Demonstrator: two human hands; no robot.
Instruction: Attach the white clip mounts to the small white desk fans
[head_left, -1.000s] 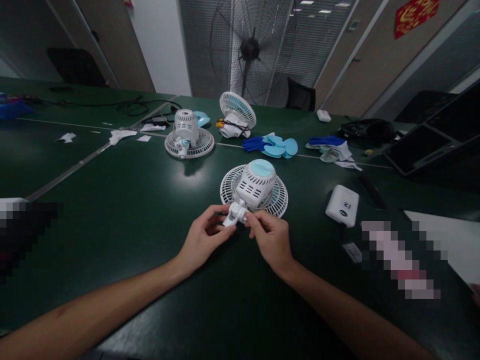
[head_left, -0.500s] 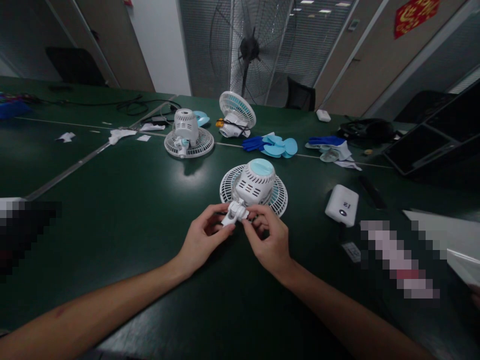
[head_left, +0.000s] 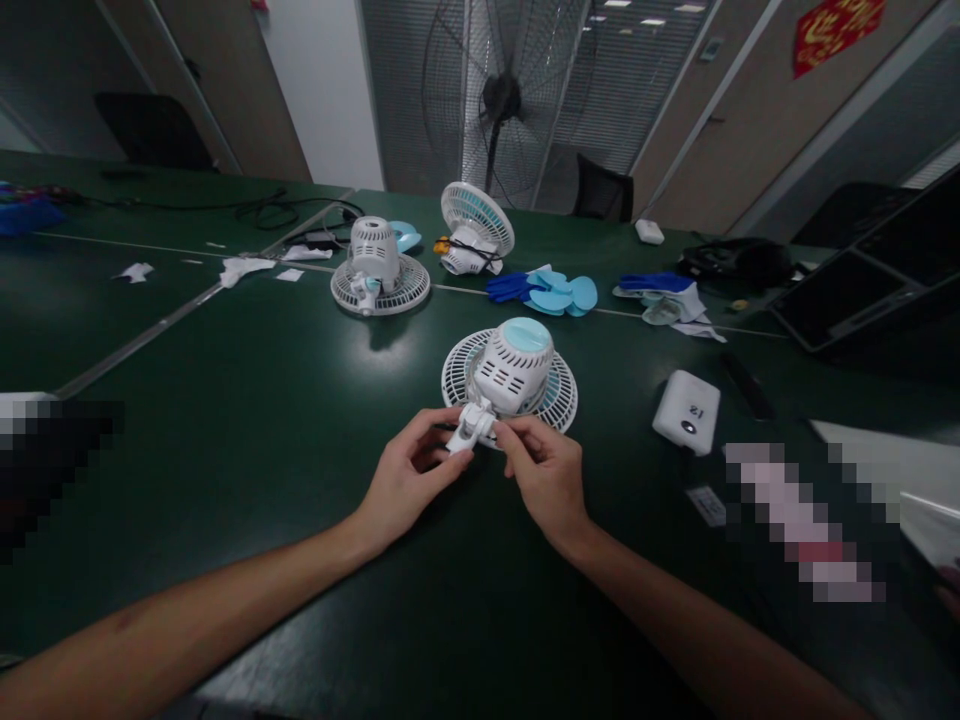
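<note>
A small white fan (head_left: 514,370) with a light-blue cap on its motor housing lies grille-down on the dark green table. Its white clip bracket (head_left: 472,424) sticks out toward me. My left hand (head_left: 409,475) grips the bracket's left side between thumb and fingers. From the right, my right hand (head_left: 546,475) pinches at the bracket's side, with thumb and forefinger together; whether a small part sits between them is hidden.
Behind stand a second fan (head_left: 375,260), lying grille-down, and a third fan (head_left: 476,228), its grille tilted up. Light-blue fan blades (head_left: 561,293) lie beside blue gloves (head_left: 508,287). A white box-like device (head_left: 686,411) is at right, near a dark monitor (head_left: 877,255).
My right hand's fingers have drawn closer together at the bracket's side. My left hand keeps its grip, and the view has shifted slightly.
</note>
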